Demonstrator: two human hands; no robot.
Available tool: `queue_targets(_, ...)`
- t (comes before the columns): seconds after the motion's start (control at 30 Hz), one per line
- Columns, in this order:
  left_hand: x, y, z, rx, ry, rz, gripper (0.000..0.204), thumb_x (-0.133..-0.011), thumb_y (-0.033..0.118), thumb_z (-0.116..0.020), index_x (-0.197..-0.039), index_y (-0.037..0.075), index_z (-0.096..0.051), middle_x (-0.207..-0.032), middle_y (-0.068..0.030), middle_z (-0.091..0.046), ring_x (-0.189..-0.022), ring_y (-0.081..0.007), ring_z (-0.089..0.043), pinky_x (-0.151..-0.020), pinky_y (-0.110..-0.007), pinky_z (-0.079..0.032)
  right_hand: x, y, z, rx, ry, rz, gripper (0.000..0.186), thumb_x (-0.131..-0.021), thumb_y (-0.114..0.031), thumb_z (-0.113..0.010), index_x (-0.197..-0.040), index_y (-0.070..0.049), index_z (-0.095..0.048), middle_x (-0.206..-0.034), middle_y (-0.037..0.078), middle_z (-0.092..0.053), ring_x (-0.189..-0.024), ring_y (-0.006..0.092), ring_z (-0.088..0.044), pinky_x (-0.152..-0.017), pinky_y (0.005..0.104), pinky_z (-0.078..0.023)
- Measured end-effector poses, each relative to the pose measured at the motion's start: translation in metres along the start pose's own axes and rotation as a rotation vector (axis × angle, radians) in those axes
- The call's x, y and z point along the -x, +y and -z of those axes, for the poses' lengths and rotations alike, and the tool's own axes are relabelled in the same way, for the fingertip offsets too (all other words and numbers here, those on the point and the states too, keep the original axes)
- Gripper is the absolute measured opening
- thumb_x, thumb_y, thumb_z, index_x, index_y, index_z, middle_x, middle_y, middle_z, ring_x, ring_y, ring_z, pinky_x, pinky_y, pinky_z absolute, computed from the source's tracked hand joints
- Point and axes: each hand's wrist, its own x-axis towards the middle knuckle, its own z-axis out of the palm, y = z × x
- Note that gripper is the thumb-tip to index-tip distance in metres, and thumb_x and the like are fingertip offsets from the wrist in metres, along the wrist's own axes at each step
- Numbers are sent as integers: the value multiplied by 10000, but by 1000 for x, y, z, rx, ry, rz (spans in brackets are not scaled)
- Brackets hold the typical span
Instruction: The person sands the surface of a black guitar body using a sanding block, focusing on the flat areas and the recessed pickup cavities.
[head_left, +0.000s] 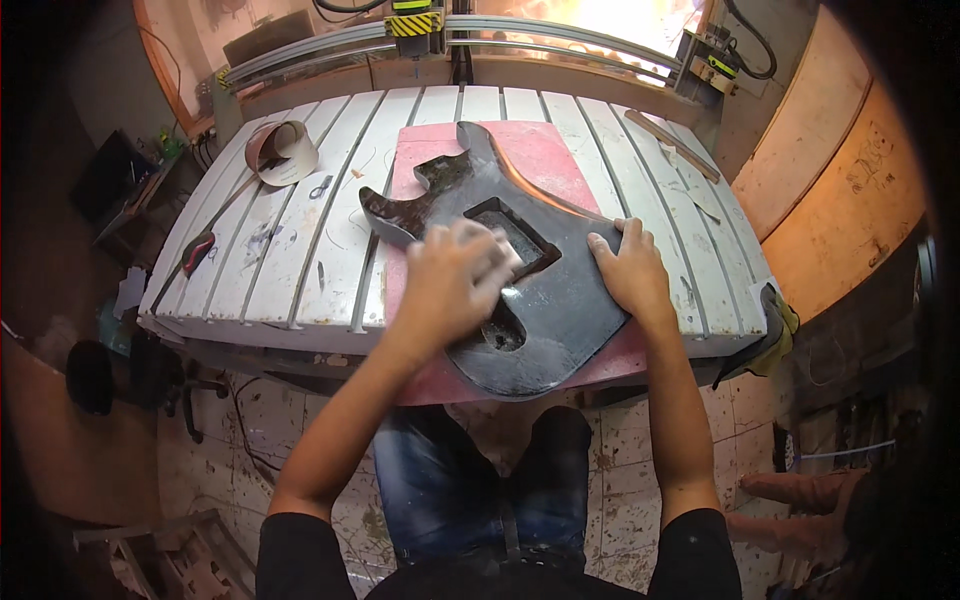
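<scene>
Guitar body (575,300) mid-frame: keep the pale pad (512,254) flat, left grip (455,278) clamped on it; steady with right grip (634,272), thumb and fingers apart.

I watched through the left of two wide fisheye cameras worn side by side on the person's head. It looked steeply down and forward from above the near edge of the slotted white worktop (225,295), with the person's left at my left. The black sleeves (300,555) and the jeans (430,490) sat at the bottom, seen from overhead. The electric guitar body (575,305), left hand (455,275) and right hand (632,272) lay near the lens, around the centre; the gantry rail (560,33) stood farther off along the top. The lens bowed that rail and the worktop's front edge, and darkness closed in my corners.
</scene>
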Motion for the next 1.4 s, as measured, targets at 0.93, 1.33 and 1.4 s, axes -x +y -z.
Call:
queue_targets(0.93,-2,-17,8,-107,60,130,219,-941,325,-764,-1078,155,-761,-1193,-49,-667,-1113,-316,-608,-924,-504,-455,1,1,-4,-54,11,16,624,-979,-504,-658,-1383,-38,-560,-1324,280,-616,-1240,466,-604,-1053,547,-487)
queue_targets(1.33,23,18,19,139,-78,-109,213,-916,304,-801,-1038,131,-780,-1255,-57,-706,-1145,-315,-609,-980,-462,-439,0,4,-3,-56,4,0,632,-976,-506,-658,-1387,-37,-555,-1322,283,-616,-1237,463,-608,-1050,546,-488)
queue_targets(1.4,9,-7,23,68,-35,61,204,-914,293,-805,-1045,139,-778,-1251,-53,-707,-1163,-307,-608,-984,-468,-436,2,-1,-4,-57,-6,8,632,-976,-506,-658,-1388,-38,-554,-1323,284,-615,-1235,463,-609,-1049,546,-488)
